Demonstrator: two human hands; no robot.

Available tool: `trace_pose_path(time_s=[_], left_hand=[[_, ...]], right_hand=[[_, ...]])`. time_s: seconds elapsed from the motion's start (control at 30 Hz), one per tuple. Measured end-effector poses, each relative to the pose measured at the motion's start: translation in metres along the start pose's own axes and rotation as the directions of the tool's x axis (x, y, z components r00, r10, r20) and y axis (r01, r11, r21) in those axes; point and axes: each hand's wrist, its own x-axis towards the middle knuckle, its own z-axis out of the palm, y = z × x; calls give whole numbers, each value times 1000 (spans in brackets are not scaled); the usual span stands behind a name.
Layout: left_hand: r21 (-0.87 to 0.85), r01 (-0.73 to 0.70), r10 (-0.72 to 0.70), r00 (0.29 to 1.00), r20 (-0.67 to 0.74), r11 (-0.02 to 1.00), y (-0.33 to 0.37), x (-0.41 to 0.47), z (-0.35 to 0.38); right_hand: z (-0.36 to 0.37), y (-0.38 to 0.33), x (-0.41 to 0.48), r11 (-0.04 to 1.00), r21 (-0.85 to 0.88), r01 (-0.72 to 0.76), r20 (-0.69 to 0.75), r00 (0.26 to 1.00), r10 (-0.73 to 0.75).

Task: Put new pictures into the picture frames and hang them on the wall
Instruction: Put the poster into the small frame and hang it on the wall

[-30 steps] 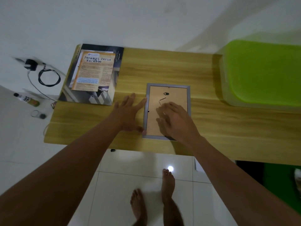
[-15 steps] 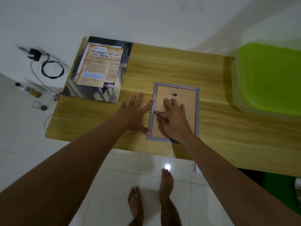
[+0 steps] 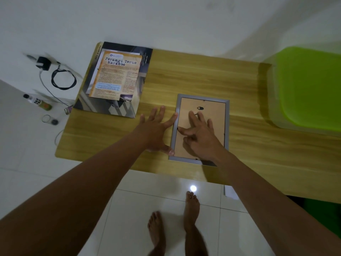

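Note:
A grey picture frame (image 3: 227, 111) lies face down on the wooden table (image 3: 203, 76), its brown backing board (image 3: 215, 111) and small black hanger facing up. My left hand (image 3: 156, 132) rests flat on the table beside the frame's left edge, fingers spread, with index finger and thumb touching that edge. My right hand (image 3: 200, 133) lies on the backing board, fingers extended, the index fingertip pressing near a small black clip at the left inner edge. A stack of printed sheets (image 3: 116, 78), topped by an orange poster, lies at the table's back left corner.
A translucent box with a bright green lid (image 3: 310, 85) stands at the table's right end. On the white floor at left lie a black charger with a coiled cable (image 3: 62, 80), a small bottle (image 3: 37, 102) and a small jar. My bare feet stand below the table's front edge.
My right hand's fingers have spread and slid toward the frame's left inner edge. My left hand stays against the frame's left side. The camera view has shifted slightly.

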Motion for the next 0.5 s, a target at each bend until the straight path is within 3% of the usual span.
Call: trace_pose_path(time_s=[0.5], left_hand=[[25, 8, -8, 1000, -7, 1000, -1, -1, -1]], right_hand=[[-6, -3, 3, 998, 60, -30, 58, 998, 27]])
